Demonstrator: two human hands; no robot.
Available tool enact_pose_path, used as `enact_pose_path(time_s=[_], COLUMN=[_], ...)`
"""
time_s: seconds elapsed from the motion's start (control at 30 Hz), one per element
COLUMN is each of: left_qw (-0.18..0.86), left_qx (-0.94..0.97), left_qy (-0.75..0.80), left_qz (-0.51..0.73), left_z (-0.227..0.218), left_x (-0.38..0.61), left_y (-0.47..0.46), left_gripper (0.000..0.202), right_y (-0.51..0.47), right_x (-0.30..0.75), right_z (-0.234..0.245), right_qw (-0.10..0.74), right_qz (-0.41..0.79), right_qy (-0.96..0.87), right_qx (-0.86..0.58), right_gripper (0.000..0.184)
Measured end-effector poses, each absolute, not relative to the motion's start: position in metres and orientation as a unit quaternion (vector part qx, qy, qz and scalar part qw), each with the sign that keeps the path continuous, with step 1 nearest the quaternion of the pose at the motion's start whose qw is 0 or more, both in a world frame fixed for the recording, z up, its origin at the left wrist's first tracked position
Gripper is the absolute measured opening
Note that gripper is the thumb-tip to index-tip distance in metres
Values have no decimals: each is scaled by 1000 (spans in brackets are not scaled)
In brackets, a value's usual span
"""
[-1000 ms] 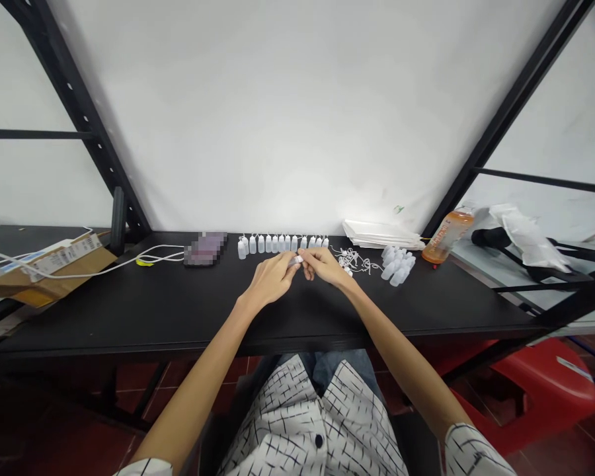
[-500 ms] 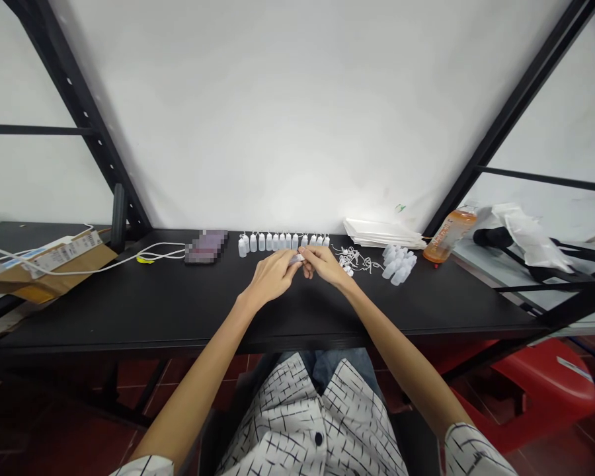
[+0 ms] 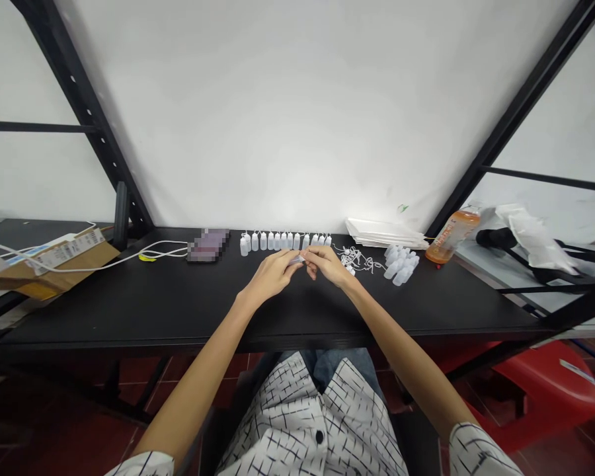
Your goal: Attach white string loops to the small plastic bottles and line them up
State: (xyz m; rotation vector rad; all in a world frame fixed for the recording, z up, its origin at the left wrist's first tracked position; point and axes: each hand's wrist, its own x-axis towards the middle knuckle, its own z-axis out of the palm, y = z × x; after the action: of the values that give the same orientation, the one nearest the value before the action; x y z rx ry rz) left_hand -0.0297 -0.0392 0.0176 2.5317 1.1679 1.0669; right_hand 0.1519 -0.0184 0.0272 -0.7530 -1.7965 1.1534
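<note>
place: small workshop | landmark: black metal-framed bench (image 3: 129, 311) | on it: row of plastic bottles (image 3: 277, 241), cardboard parcel (image 3: 54, 259) | under it: red tile floor (image 3: 79, 439)

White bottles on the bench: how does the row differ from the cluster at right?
The row of bottles stands upright in one line; the cluster lies heaped and tilted. The row sits behind the left hand and right hand; the cluster sits further right. Both are white plastic, on the black bench.
</note>
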Motion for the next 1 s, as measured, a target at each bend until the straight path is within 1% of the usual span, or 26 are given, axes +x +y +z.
enact_pose_path(time_s=[0.2, 0.3, 0.4, 0.5, 0.67, 0.8, 0.87, 0.9, 1.0], left_qw=[136, 152, 138, 111, 79, 63, 91, 123, 262], left_qx=[835, 840, 848, 854, 854, 848, 832, 824, 799], left_qy=[385, 386, 390, 392, 387, 377, 387, 391, 381], left_qz=[368, 351, 332, 325, 341, 368, 386, 392, 385], left_z=[22, 24, 25, 22, 17, 17, 19, 20, 25], left_x=[-30, -30, -31, -32, -30, -27, -26, -26, -27], left_y=[-40, -42, -41, -39, -38, -39, -39, -39, -40], left_gripper=[34, 35, 31, 27, 26, 26, 24, 22, 29], right_y=[-16, -16, -18, -19, -18, -17, -18, -20, -22], right_x=[153, 155, 155, 153, 152, 150, 149, 148, 147], right_z=[27, 26, 25, 25, 22, 20, 20, 20, 22], right_qw=[423, 431, 422, 408, 393, 424, 449, 462, 487], right_qz=[439, 397, 324, 276, 251, 259, 261, 258, 265], right_qy=[-723, -737, -767, -784, -793, -768, -754, -749, -743], right_qx=[-324, -337, -358, -377, -391, -403, -401, -397, -376], right_gripper=[44, 40, 36, 41, 51, 55, 55, 54, 49])
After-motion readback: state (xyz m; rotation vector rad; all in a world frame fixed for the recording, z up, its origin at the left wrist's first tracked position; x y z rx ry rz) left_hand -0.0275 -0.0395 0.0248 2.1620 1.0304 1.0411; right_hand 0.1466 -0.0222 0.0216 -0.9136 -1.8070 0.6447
